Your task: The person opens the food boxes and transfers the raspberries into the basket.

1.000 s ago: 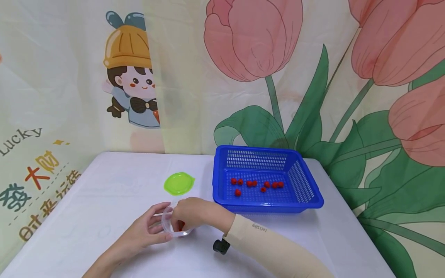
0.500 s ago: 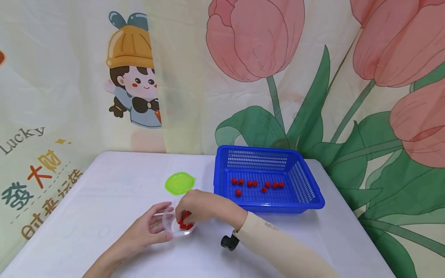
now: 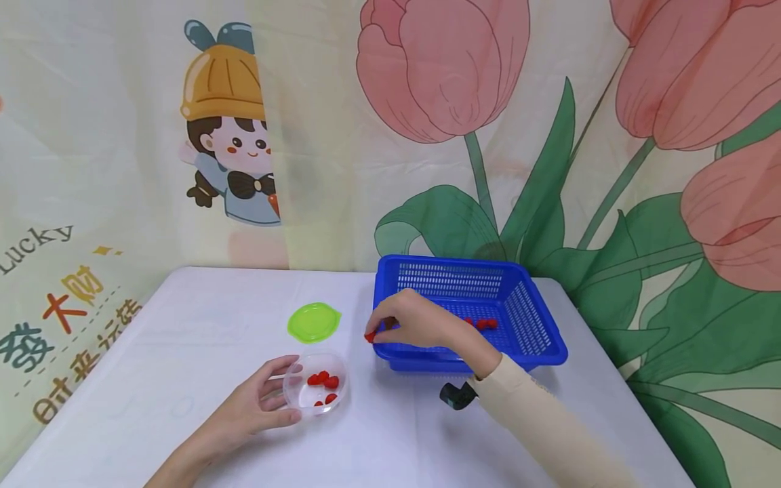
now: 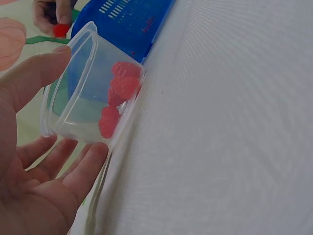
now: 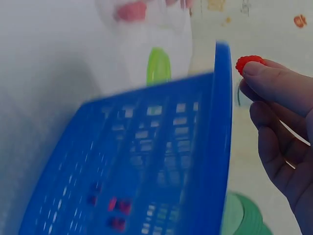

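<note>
My left hand (image 3: 253,403) holds a small clear plastic tub (image 3: 297,392) from its left side, thumb and fingers curved about it. Several red raspberries (image 4: 124,87) lie at the bottom of the tub, seen through its wall in the left wrist view. Over the left rim of the blue basket (image 3: 551,356), my right hand (image 3: 421,320) pinches one raspberry (image 5: 249,62) between thumb and fingertips. More raspberries (image 3: 486,324) lie on the basket's floor, some of them hidden behind the right hand in the head view.
A bright green lid (image 3: 314,322) lies flat on the white-covered table (image 3: 213,318), behind the tub and left of the basket. A printed curtain (image 3: 329,169) with tulips hangs behind the table. A black wrist camera (image 3: 456,396) is on the right forearm.
The right hand has come out of the tub and moved right and back to the basket's left rim with a raspberry. The left hand and tub have stayed in place.
</note>
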Available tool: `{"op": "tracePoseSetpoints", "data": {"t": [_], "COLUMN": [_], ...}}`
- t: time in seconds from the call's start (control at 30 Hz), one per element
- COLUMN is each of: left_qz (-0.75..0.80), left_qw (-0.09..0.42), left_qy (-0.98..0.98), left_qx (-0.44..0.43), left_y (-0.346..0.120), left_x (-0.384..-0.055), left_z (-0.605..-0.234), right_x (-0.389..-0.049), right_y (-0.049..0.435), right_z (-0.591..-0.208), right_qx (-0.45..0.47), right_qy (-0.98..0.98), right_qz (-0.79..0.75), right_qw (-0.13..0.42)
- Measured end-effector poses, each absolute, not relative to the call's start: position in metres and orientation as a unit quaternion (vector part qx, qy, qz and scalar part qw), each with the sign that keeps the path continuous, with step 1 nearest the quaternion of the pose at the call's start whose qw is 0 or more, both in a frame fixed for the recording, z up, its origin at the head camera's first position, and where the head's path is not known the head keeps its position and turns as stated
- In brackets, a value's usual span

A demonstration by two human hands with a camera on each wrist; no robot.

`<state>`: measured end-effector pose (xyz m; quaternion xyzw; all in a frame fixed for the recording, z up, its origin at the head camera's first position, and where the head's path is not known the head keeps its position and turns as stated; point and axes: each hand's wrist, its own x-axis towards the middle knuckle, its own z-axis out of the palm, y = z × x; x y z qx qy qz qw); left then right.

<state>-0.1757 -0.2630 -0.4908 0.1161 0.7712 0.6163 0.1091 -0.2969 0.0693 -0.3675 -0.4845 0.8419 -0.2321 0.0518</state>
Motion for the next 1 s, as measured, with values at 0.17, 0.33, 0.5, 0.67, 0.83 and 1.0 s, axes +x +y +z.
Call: {"op": "tracePoseSetpoints", "data": {"t": [0.17, 0.33, 0.5, 0.67, 0.83, 1.0], "left_qz": [0.616, 0.615, 0.615, 0.618, 0.617, 0.617], "left_qw": [0.11, 0.113, 0.114, 0.115, 0.112, 0.111], "left_qy": [0.771, 0.772, 0.772, 0.77, 0.77, 0.77], "left_qx": [0.117, 0.115, 0.112, 0.113, 0.117, 0.119], "left_y": [-0.263, -0.263, -0.262, -0.263, -0.264, -0.264], "left_x": [-0.175, -0.175, -0.175, -0.175, -0.175, -0.176], "left_z": [-0.49, -0.488, -0.49, -0.491, -0.49, -0.49], "right_x": [-0.31, -0.319, -0.327, -0.334, -0.339, -0.344], "right_y": [0.107, 0.135, 0.152, 0.158, 0.159, 0.159], "right_z": [-0.371, -0.379, -0.392, -0.405, -0.416, -0.425], "right_qx": [-0.44, -0.407, -0.383, -0.376, -0.378, -0.369], "right_qy": [0.864, 0.88, 0.893, 0.898, 0.899, 0.905], "right_qz": [-0.242, -0.243, -0.236, -0.227, -0.22, -0.208], "right_qw": [0.031, 0.023, 0.025, 0.032, 0.03, 0.041]}}
